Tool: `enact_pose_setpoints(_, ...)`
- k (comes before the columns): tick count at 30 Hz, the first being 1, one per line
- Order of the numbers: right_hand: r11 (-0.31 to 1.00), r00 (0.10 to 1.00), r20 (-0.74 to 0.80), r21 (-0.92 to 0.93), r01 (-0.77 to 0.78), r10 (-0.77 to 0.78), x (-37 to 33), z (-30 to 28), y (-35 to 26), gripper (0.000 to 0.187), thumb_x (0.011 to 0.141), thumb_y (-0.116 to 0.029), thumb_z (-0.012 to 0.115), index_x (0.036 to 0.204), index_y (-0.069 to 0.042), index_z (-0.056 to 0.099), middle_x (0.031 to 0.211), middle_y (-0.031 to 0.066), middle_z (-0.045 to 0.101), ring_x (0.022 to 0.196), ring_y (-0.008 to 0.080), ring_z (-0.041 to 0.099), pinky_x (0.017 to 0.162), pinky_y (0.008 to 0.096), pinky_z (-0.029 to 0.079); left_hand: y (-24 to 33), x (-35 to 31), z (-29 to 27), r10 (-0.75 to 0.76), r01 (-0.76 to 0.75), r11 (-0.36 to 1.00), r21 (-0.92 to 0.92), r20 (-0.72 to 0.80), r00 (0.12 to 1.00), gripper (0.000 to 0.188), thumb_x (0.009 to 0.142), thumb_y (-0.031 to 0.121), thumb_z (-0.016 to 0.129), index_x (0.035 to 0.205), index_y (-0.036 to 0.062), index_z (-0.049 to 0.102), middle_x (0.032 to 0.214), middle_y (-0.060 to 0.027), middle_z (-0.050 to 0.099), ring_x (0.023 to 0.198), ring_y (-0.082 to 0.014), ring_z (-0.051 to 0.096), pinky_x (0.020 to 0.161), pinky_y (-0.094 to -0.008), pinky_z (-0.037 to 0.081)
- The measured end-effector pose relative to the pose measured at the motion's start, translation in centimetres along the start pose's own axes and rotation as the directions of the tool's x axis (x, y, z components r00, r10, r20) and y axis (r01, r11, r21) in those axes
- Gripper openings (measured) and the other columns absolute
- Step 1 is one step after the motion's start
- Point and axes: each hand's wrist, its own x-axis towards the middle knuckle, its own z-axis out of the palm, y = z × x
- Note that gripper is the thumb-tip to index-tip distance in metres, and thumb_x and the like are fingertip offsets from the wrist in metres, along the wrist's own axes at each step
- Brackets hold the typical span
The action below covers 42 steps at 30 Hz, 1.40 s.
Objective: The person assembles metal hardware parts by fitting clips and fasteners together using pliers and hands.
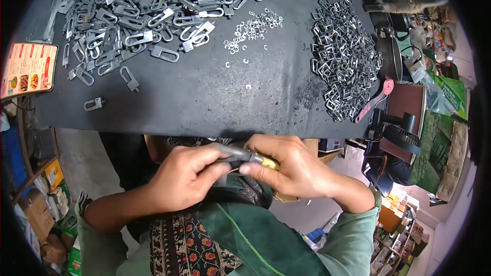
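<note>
My left hand [186, 176] is closed in front of my body, below the table's near edge, pinching a grey metal piece [232, 150] that is smeared by motion. It looks like the looped parts on the table, but its full shape is hidden. My right hand [294, 166] is wrapped round a tool with a yellow-and-black handle [268, 162]. The tool's dark end meets the piece between my two thumbs; its kind cannot be made out. Ahead on the dark table [204, 107] lies a large heap of flat grey metal loops [163, 15], with one loop [94, 104] apart at the near left.
Small C-shaped clips [255, 26] are scattered mid-table. A pile of small rectangular metal frames [345, 56] lies right, beside a pink perforated spoon [376, 99]. A black fan [401, 135] stands at the right edge. A printed card [29, 69] sits far left. Crowded shelves flank both sides.
</note>
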Motion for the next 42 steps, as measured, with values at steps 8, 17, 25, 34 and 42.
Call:
enact_pose_setpoints(8, 0.340, 0.899, -0.123, -0.940, 0.030, -0.420, 2.7, -7.6, 3.1, 0.038, 0.073, -0.032, 0.075, 0.097, -0.009, 0.057, 0.090, 0.0080, 0.051, 0.087, 0.0259, 0.053, 0.079, 0.0409, 0.043, 0.5, -1.4, -3.6, -0.242, 0.379, 0.646, -0.663, 0.292, 0.925, 0.037, 0.100, 0.013, 0.048, 0.133, -0.0040, 0.046, 0.079, -0.0128, 0.066, 0.055, -0.0070, 0.053, 0.052, -0.0183, 0.043)
enact_pose_setpoints(17, 0.190, 0.881, 0.075, -0.964, 0.183, -0.467, 4.9, -7.6, 2.1, 0.034, 0.072, -0.032, 0.074, 0.094, -0.013, 0.055, 0.092, 0.0042, 0.051, 0.092, 0.0235, 0.053, 0.086, 0.0394, 0.042, -0.3, -0.8, -2.8, -0.156, 0.170, 0.571, -0.803, 0.097, 0.983, 0.028, 0.100, 0.008, 0.048, 0.124, -0.0039, 0.050, 0.082, -0.0190, 0.067, 0.048, -0.0152, 0.057, 0.039, -0.0215, 0.041)
enact_pose_setpoints(25, 0.177, 0.882, 0.080, -0.967, 0.181, -0.464, 5.0, -7.2, 1.6, 0.032, 0.072, -0.032, 0.074, 0.091, -0.013, 0.056, 0.089, 0.0039, 0.051, 0.089, 0.0227, 0.053, 0.081, 0.0375, 0.043, 1.1, -0.8, -2.0, -0.170, 0.211, 0.702, -0.680, 0.126, 0.977, 0.036, 0.099, 0.015, 0.053, 0.129, -0.0047, 0.048, 0.085, -0.0145, 0.068, 0.055, -0.0100, 0.057, 0.048, -0.0200, 0.046)
enact_pose_setpoints(34, 0.345, 0.835, 0.155, -0.859, 0.378, -0.528, 3.7, -7.1, -0.3, 0.034, 0.071, -0.033, 0.073, 0.085, -0.009, 0.056, 0.078, 0.0055, 0.050, 0.072, 0.0241, 0.055, 0.064, 0.0371, 0.044, 1.0, -0.4, -1.5, -0.306, 0.206, 0.788, -0.580, -0.080, 0.949, 0.020, 0.093, 0.011, 0.063, 0.110, 0.0000, 0.068, 0.083, 0.0032, 0.055, 0.062, -0.0024, 0.040, 0.054, -0.0202, 0.031)
enact_pose_setpoints(42, 0.367, 0.840, 0.218, -0.824, 0.431, -0.496, 2.6, -6.1, -1.7, 0.043, 0.070, -0.043, 0.068, 0.090, -0.005, 0.060, 0.082, 0.0087, 0.053, 0.076, 0.0289, 0.058, 0.066, 0.0411, 0.047, 1.1, -0.2, -1.0, -0.305, 0.206, 0.685, -0.699, -0.018, 0.952, 0.021, 0.092, 0.012, 0.065, 0.110, 0.0001, 0.068, 0.085, 0.0023, 0.055, 0.064, -0.0032, 0.040, 0.055, -0.0200, 0.031)
